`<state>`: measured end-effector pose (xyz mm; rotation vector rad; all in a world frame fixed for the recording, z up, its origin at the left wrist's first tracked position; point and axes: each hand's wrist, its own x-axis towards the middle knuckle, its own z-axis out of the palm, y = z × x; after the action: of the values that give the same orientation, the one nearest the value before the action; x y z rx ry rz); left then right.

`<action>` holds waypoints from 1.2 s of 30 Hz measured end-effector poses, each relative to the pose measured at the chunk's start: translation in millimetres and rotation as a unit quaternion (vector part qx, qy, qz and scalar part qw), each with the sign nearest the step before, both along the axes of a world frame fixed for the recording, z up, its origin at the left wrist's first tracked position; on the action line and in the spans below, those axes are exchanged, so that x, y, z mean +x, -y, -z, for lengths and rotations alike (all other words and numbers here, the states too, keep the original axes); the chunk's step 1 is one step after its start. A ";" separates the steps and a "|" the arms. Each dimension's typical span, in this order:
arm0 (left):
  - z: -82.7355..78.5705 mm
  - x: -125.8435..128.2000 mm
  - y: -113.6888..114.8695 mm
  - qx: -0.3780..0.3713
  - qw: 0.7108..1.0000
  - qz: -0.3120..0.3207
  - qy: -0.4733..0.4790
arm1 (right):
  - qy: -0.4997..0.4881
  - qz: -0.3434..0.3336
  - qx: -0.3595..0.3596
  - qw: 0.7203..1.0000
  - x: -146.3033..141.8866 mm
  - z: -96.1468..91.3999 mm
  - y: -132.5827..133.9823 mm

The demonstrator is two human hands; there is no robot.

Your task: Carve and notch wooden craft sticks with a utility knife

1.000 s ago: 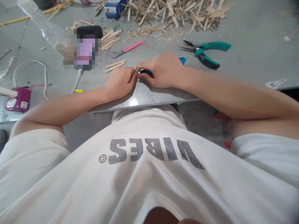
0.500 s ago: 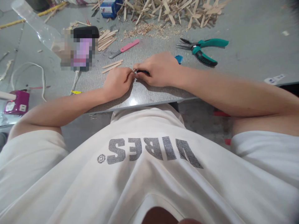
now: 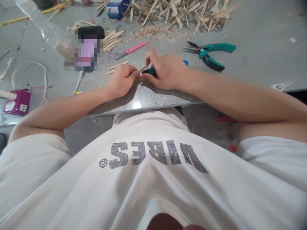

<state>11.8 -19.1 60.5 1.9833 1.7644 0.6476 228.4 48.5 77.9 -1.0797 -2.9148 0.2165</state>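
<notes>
A narrow wooden craft stick [image 3: 142,68] is pinched between the thumb and fingers of my left hand [image 3: 121,80], its far end pointing toward the other hand. My right hand [image 3: 168,71] is wrapped round a blue tool with a black front part [image 3: 152,71]; its blue rear end shows behind the hand, and its exact kind is hidden. The right index finger is raised, its tip blurred, beside the stick. Two loose craft sticks [image 3: 117,65] lie just beyond my left hand. A pink-handled knife [image 3: 135,47] rests farther back on the grey table [image 3: 153,95].
Green-and-black pliers [image 3: 211,52] lie at the right. At the back are a heap of crossed sticks [image 3: 177,12], wood chips [image 3: 155,32], a stick bundle [image 3: 112,41] and a blue box [image 3: 117,9]. A phone [image 3: 87,51] and plastic bottle [image 3: 45,28] are at left.
My right index finger has lifted away from the work, and more of the stick and blue tool now shows between the hands. The whole view has shifted slightly.
</notes>
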 end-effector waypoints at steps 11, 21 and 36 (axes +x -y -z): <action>4.4 2.6 1.6 0.027 0.988 -0.025 -0.152 | -0.066 0.034 -0.046 0.996 0.4 14.0 -13.8; -0.6 6.2 -0.4 0.001 0.992 -0.027 -0.123 | 0.000 0.011 -0.053 0.999 -0.9 3.2 -12.4; -6.7 5.9 -0.4 -0.034 0.988 -0.005 -0.153 | 0.001 -0.021 -0.032 0.999 7.6 -0.8 -15.8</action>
<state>17.7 -18.7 67.2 2.1174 1.9429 0.2911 236.1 64.3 78.6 -1.0291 -2.9535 0.3114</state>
